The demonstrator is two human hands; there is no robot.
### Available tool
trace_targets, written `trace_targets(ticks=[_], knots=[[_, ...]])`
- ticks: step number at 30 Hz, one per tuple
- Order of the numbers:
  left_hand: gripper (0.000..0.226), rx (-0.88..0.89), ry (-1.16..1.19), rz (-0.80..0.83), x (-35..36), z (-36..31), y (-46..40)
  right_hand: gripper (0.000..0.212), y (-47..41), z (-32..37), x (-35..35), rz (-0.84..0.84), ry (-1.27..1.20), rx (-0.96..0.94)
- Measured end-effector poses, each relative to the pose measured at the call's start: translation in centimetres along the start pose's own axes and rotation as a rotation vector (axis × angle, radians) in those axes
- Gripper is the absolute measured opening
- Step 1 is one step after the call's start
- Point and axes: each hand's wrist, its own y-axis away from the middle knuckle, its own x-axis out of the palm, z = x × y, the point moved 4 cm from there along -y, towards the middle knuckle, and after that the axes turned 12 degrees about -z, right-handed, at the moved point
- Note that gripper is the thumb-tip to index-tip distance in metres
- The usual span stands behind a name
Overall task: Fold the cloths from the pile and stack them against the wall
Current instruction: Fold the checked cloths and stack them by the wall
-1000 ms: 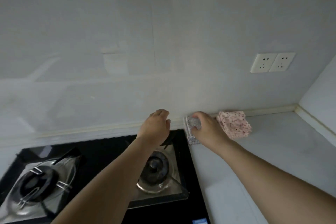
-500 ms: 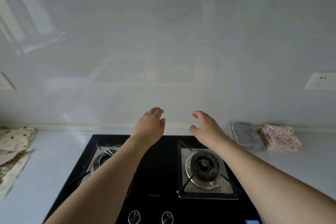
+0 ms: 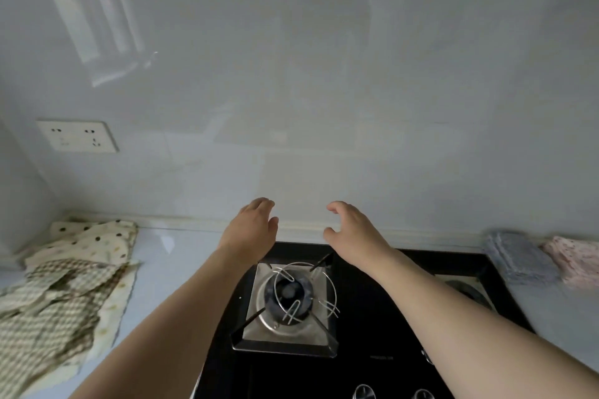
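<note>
Reaching forward over the hob (image 3: 372,350), two bare hands hang in the centre of the frame with nothing in them. On the left, the left hand (image 3: 251,230) has loosely relaxed fingers, slightly bent. On the right, the right hand (image 3: 351,227) is open too, its fingers gently curved and its thumb spread apart. The two hands are near each other but not touching, just in front of the wall (image 3: 324,91).

At the left edge lies the pile (image 3: 58,288) of unfolded cloths on the counter (image 3: 168,246): at least two show, one dotted cream at the back and one checked in front, overlapping. At the far right, two folded cloths rest against the wall: a grey-blue cloth (image 3: 518,259) and, just beside it toward the right edge, a pink cloth (image 3: 573,261). How many layers each holds cannot be told.

The hob shows two burners, one full in the lower centre, one partly hidden behind the right forearm. Two knobs peek at the bottom edge. One socket (image 3: 77,136) sits on the wall at middle left.
</note>
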Motion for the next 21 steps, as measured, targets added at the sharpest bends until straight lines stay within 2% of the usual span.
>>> trace_targets(ticks=[10, 16, 21], knots=[[0.043, -0.118, -0.031, -0.079, -6.1, 12.5, 2.9, 0.051, -1.9, 10.4, 9.2, 0.092, 0.004, -0.109], [0.042, -0.204, -0.024, -0.09, -9.5, 23.7, 3.3, 0.051, -2.0, 18.1, 17.8, 0.168, -0.019, -0.134], [0.041, -0.246, -0.023, -0.018, -11.2, 34.5, 3.5, 0.049, -2.4, 24.1, 26.0, 0.228, 0.001, -0.114]])
